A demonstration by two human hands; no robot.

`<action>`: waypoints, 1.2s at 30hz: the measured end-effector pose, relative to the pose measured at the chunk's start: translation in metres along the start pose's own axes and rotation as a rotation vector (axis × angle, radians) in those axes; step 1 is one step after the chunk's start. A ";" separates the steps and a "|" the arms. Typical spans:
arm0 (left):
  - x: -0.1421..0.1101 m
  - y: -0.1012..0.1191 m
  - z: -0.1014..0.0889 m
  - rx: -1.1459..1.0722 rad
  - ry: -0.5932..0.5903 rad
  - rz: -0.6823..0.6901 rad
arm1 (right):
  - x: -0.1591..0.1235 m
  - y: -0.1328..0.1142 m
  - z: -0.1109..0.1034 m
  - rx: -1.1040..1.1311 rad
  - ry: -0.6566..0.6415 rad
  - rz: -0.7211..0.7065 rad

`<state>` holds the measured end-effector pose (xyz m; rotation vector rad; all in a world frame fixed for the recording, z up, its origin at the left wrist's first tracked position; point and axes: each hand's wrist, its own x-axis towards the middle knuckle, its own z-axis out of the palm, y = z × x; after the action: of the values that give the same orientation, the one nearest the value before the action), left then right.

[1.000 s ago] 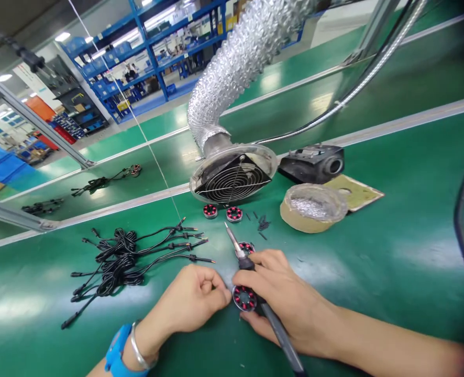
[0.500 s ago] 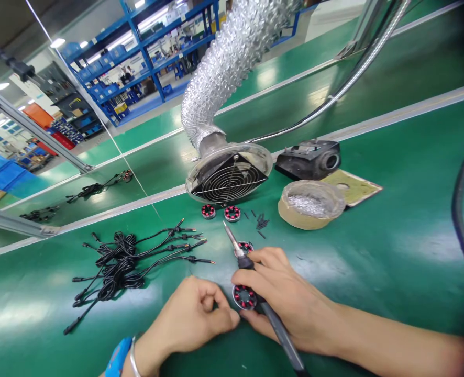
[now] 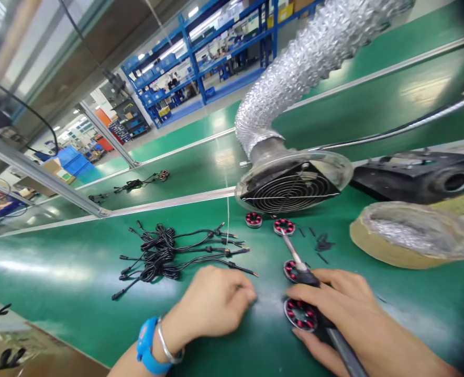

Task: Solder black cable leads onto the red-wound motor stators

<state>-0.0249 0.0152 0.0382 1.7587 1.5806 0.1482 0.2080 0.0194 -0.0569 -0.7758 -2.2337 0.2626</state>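
Observation:
My right hand (image 3: 345, 314) is closed round a black soldering iron (image 3: 299, 266), its tip pointing away toward the fan. Under its fingers lies a round red-and-black coil ring (image 3: 299, 314). Another coil ring (image 3: 290, 269) rests just beyond it by the iron's shaft. My left hand (image 3: 216, 301), with a blue watch and a metal bangle at the wrist, is curled with fingertips pinched near the end of a black cable (image 3: 232, 266). What the pinch holds is hidden. A bundle of black cables (image 3: 159, 256) lies to the left on the green belt.
A fume fan (image 3: 290, 186) on a foil duct (image 3: 306, 63) stands just ahead, with two more coil rings (image 3: 269, 223) before it. A foil-filled tape roll (image 3: 408, 235) and a black device (image 3: 416, 175) sit at the right. Small black bits (image 3: 323, 244) lie scattered. Blue shelving stands far back.
My left hand has slid left, away from the coil ring and toward the cable ends. The camera has swung closer and leftward; my right hand still grips the iron.

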 end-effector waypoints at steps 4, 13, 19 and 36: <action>0.010 -0.027 -0.035 0.360 0.306 -0.109 | -0.002 0.004 0.002 -0.007 0.050 0.033; 0.010 -0.056 -0.070 -0.002 0.308 -0.040 | 0.000 0.003 -0.003 -0.037 0.031 0.003; -0.041 -0.073 -0.121 -0.292 0.371 0.093 | -0.001 0.011 0.002 -0.021 0.068 0.015; -0.006 0.001 -0.009 -0.003 -0.141 0.144 | 0.018 -0.032 -0.022 0.395 0.104 0.299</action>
<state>-0.0303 0.0139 0.0478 1.8393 1.3539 0.0934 0.1990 0.0036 -0.0178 -0.8770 -1.8792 0.7639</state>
